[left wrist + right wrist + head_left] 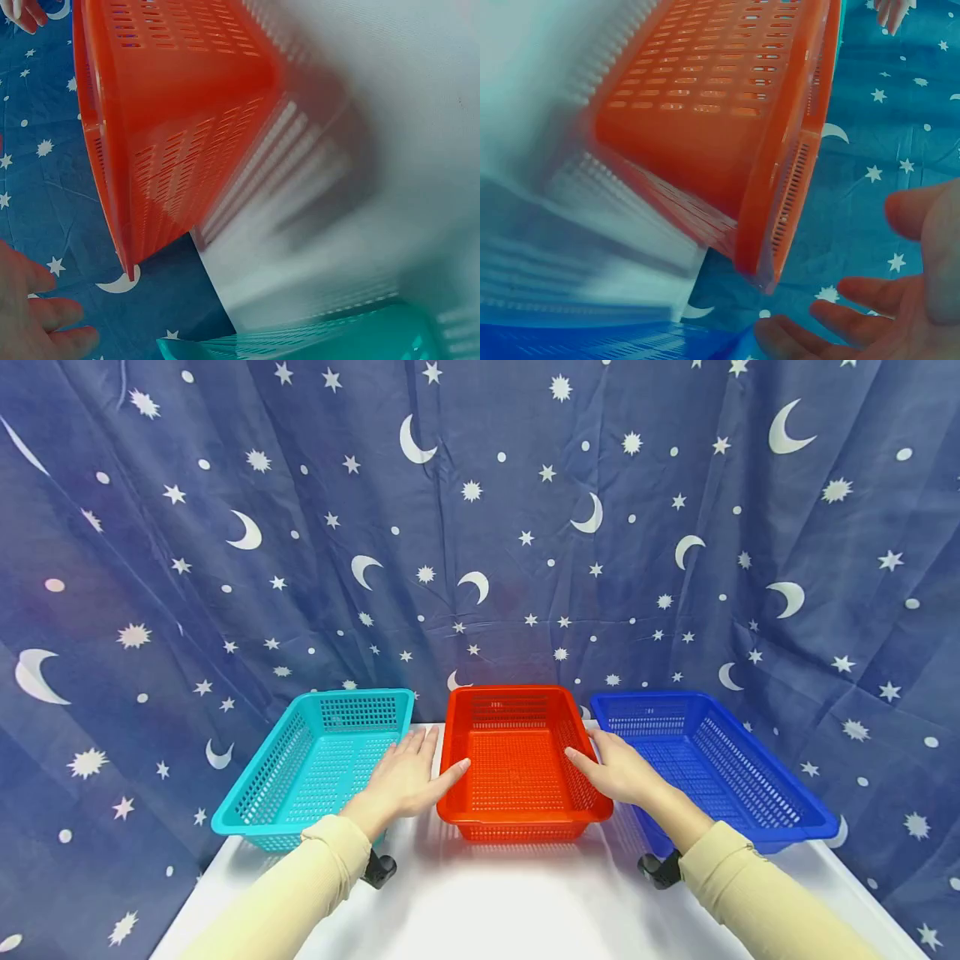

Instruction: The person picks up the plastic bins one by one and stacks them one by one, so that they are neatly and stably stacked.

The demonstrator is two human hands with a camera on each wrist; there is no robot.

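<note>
A red-orange plastic basket [525,817] with slotted sides stands in the middle of the table. My left hand [405,777] is over its left side, thumb reaching toward the rim and fingers stretched forward. On the other side, my right hand [618,768] hovers by the right rim, its thumb over the basket. Both wrist views show fingers spread loosely beside the red-orange basket, with nothing held. A turquoise basket [262,827] is left of the left hand, and a blue basket [787,822] lies right of the right hand.
The three baskets stand side by side on a white table [510,902]. Behind them hangs a dark blue curtain [480,543] printed with moons and stars. A small black object [378,870] shows under the left wrist, and another black piece [660,870] under the right.
</note>
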